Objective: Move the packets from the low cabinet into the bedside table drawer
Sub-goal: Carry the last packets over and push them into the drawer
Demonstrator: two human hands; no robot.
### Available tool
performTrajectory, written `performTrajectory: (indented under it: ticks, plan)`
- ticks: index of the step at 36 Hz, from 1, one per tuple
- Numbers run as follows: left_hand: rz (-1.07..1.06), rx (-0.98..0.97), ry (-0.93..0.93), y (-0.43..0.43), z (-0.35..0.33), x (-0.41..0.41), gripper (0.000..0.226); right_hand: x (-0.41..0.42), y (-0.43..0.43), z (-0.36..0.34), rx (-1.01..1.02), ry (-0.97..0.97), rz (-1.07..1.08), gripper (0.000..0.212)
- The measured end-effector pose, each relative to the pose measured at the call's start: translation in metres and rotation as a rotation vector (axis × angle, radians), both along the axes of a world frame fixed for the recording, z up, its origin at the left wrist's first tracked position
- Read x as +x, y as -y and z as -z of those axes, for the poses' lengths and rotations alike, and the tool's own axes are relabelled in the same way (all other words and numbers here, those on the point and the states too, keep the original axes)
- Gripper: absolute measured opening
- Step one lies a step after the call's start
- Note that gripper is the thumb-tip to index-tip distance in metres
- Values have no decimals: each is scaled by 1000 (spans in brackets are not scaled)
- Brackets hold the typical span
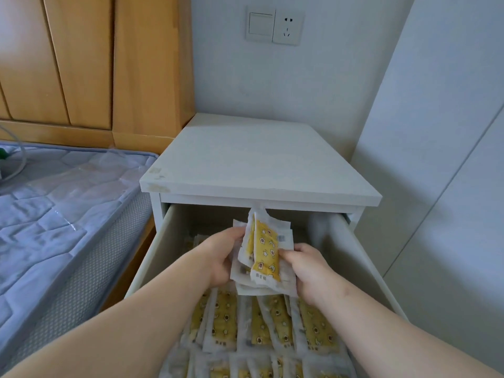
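A bundle of white and yellow packets point(266, 249) hangs above the open drawer point(354, 255) of the white bedside table point(259, 159). My left hand point(221, 255) grips the bundle's left side. My right hand point(308, 266) pinches its right edge. Several more packets point(261, 323) of the same kind lie in rows on the drawer floor below my hands. The drawer's back part is in shadow under the table top.
A bed with a blue quilted mattress point(54, 208) stands close on the left. Wooden wardrobe doors point(81, 64) rise behind it. A white wall panel point(436, 159) runs along the right. A switch and socket point(274, 27) sit on the wall above the table.
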State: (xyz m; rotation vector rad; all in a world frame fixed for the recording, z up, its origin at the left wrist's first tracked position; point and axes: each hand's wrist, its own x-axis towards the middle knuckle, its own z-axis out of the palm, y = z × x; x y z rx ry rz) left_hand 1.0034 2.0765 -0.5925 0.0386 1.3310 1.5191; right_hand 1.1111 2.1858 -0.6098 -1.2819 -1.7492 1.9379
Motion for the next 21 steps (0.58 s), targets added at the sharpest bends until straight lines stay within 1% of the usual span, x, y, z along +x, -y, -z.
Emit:
performTrajectory:
  ticks: [2,3,5,7,13,17,19,21]
  plan:
    - [-21,27,9,-14,2,-7,33,-8,-13,1,56,33,-1,14]
    - [-19,27,-7,-22,5,-10,35,-11,-19,2,82,48,-1,12]
    - [-6,7,-57,-36,13,-14,36,-16,-30,6,126,74,1,6]
    - [-20,-7,-119,-49,23,-18,34,-21,-39,12,151,102,-5,5]
    - [-112,-99,-253,-72,53,-29,32,-42,-60,27,171,128,-16,19]
    - [-134,-137,-324,-80,64,-34,32,-49,-73,40,183,106,7,16]
    - [-154,-142,-343,-82,66,-36,28,-53,-77,47,170,89,33,14]
    - [-175,-165,-353,-82,67,-37,16,-56,-77,53,144,83,62,13]
